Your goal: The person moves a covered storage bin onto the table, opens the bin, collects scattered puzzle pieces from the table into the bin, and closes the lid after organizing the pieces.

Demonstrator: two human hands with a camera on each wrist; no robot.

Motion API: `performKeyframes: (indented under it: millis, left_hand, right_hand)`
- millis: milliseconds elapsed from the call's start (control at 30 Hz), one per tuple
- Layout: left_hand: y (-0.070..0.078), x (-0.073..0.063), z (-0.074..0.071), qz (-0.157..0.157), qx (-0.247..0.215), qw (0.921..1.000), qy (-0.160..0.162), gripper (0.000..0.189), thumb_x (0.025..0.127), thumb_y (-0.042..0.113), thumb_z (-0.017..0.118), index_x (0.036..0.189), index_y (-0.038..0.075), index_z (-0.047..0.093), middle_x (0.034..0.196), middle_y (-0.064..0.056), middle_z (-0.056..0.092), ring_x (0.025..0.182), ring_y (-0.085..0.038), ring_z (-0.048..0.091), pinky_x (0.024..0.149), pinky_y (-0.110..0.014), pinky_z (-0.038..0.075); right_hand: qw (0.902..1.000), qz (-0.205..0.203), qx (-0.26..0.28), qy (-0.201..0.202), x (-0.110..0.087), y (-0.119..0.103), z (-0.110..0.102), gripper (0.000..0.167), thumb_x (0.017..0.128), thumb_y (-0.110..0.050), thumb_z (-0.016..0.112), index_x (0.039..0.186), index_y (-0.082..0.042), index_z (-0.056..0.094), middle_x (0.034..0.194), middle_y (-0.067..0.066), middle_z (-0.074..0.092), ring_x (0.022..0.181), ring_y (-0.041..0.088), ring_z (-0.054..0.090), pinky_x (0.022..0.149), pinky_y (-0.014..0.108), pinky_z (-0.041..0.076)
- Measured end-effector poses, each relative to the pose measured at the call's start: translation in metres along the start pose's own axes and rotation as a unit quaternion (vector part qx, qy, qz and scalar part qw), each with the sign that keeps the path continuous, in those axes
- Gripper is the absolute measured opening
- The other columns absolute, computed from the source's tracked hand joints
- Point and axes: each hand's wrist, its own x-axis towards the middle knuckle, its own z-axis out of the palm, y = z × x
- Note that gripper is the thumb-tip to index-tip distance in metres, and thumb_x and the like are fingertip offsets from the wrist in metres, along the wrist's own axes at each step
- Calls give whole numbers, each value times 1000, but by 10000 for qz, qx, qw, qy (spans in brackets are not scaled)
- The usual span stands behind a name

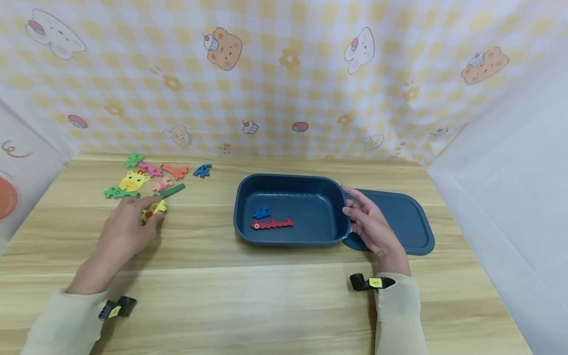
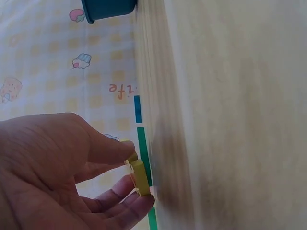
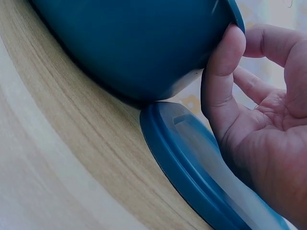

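Observation:
My left hand (image 1: 130, 227) pinches a small yellow puzzle piece (image 2: 139, 177) between thumb and fingers, just above the table at the left. Around it lie a yellow giraffe-head piece (image 1: 134, 181), green pieces (image 1: 120, 193), a dark green strip (image 1: 172, 191), pink pieces (image 1: 151, 169) and an orange piece (image 1: 176, 171). With thumb and fingers, my right hand (image 1: 370, 222) holds the right end of a dark blue box (image 1: 306, 207) at its rim. A blue piece (image 1: 262, 213) and a red wavy piece (image 1: 272, 224) lie inside the box.
The dark blue lid (image 1: 404, 222) lies flat right of the box, its left edge against the box and partly behind my right hand. A blue piece (image 1: 202, 170) lies left of the box. A checked curtain (image 1: 266, 88) hangs behind the wooden table (image 1: 248, 301).

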Motion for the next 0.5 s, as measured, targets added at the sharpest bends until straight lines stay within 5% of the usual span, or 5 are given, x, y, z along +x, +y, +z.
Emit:
performKeyframes:
  millis: [300,500]
  left_hand:
    - [1,-2,0,304,-22,9993,209,44,101,10,69,142,-3,62,120,-35,58,73,-25,52,54,-27,38]
    - [3,1,3,448,12,9985,304,41,99,5,67,139,-3,65,122,-36,61,86,-32,50,65,-33,37]
  right_hand:
    - [10000,29,41,-14,0,2,0,64,109,-4,53,167,-12,28,107,-10,55,76,1,57,59,16,55]
    - [10000,-36,62,16,0,3,-2,64,108,-5,55,167,-13,30,109,-10,56,78,1,58,60,15,55]
